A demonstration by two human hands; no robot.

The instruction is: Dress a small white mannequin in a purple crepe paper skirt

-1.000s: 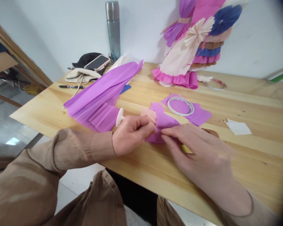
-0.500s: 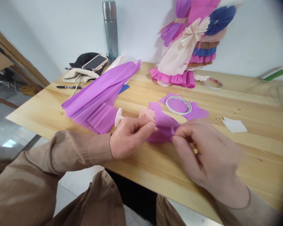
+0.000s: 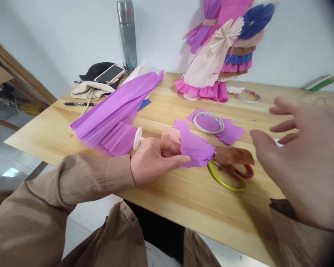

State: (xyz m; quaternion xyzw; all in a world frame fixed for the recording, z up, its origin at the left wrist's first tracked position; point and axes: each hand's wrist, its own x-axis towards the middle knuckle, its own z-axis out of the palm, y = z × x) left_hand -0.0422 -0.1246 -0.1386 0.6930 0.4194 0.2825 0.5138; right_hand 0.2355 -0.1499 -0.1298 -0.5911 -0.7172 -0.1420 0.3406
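My left hand [image 3: 156,159] is closed around a paper-wrapped piece with a white disc [image 3: 138,138] at its left end. Peach paper and purple crepe paper [image 3: 193,148] cover its middle. At the right end the purple paper is gathered, and a brown strip [image 3: 232,155] sticks out from there. My right hand [image 3: 303,148] is raised off to the right, its fingers apart and nothing seen in it. Below the brown strip lie scissors [image 3: 225,185] with a yellow-green and a red handle, partly hidden.
Folded purple crepe paper [image 3: 111,115] lies at left. A tape roll [image 3: 208,122] rests on purple scraps behind my left hand. Farther back stand a metal flask [image 3: 127,40] and a paper-dressed figure [image 3: 206,66]. A phone [image 3: 110,73] and a pen [image 3: 78,104] lie at back left.
My right hand has left the purple paper and opened, moving right and up. The brown strip and scissors, previously behind that hand, now show. My left hand keeps its hold.
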